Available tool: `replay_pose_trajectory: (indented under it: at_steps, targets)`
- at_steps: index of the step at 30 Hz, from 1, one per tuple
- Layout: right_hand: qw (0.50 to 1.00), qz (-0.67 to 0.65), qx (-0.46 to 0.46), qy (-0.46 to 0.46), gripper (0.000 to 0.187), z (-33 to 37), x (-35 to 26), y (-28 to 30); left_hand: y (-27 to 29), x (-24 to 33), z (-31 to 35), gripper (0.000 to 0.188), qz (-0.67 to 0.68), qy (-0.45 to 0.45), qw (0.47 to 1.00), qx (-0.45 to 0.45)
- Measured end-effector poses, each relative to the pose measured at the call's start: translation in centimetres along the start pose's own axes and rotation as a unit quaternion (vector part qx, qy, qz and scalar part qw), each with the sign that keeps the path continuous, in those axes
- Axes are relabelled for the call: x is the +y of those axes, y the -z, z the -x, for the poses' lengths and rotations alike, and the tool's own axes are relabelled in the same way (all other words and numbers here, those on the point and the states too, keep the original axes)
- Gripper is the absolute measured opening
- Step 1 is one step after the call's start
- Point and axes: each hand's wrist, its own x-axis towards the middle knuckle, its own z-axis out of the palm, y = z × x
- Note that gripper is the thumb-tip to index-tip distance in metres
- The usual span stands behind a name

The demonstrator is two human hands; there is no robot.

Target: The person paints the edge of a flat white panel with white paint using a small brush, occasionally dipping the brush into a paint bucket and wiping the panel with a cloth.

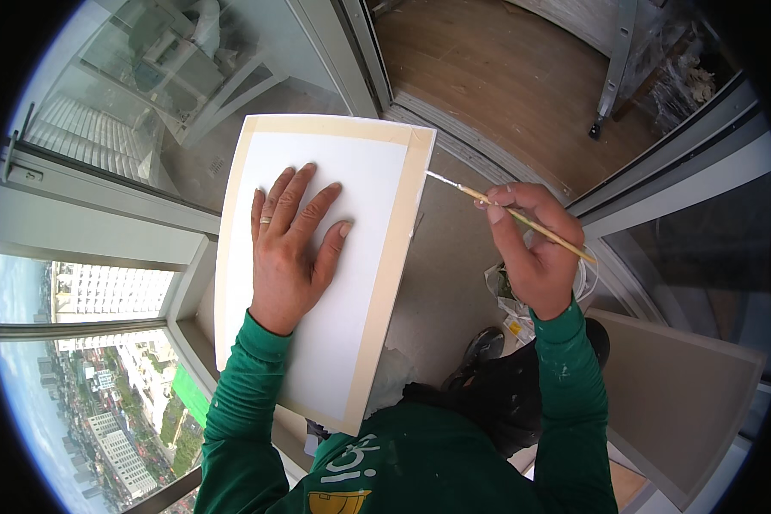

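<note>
A white rectangular panel [364, 197] with beige tape along its borders lies tilted in front of my body. Flat on its white face rests my left hand [295, 244], fingers spread, a ring on one of them. My right hand [535, 244] pinches a thin paintbrush [522, 220] with a yellowish wooden handle between thumb and fingers. The brush's white-coated tip is at the panel's right edge, near the upper corner; whether it touches cannot be made out. Both forearms wear green sleeves.
To the left, windows overlook a city [111, 411] far below. Sliding glass door tracks [454, 150] run ahead, with a wooden floor [480, 68] and a ladder leg [612, 77] beyond. A plastic bag [514, 317] sits by my right forearm. A grey board [677, 385] stands at lower right.
</note>
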Motion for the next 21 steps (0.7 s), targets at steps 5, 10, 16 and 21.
replay_pose_trajectory:
  at_steps: [5, 10, 16, 21]
  targets:
    - [1.000, 0.012, -0.001, 0.006, 0.015, -0.13, 0.11, -0.20, -0.09, -0.05, -0.01, 0.039, 0.005, 0.002, 1.000, 0.001]
    - [0.999, 0.017, -0.042, 0.018, 0.017, 0.16, 0.21, 0.44, -0.27, -0.13, 0.01, 0.038, 0.012, 0.001, 1.000, 0.006]
    - [0.999, -0.016, -0.042, -0.008, 0.015, 0.24, -0.12, 0.47, -0.36, -0.13, 0.01, 0.038, 0.012, 0.000, 1.000, 0.007]
    - [1.000, 0.007, -0.011, -0.007, 0.014, 0.11, 0.39, 0.18, -0.29, -0.01, -0.06, 0.038, 0.011, 0.001, 1.000, 0.005]
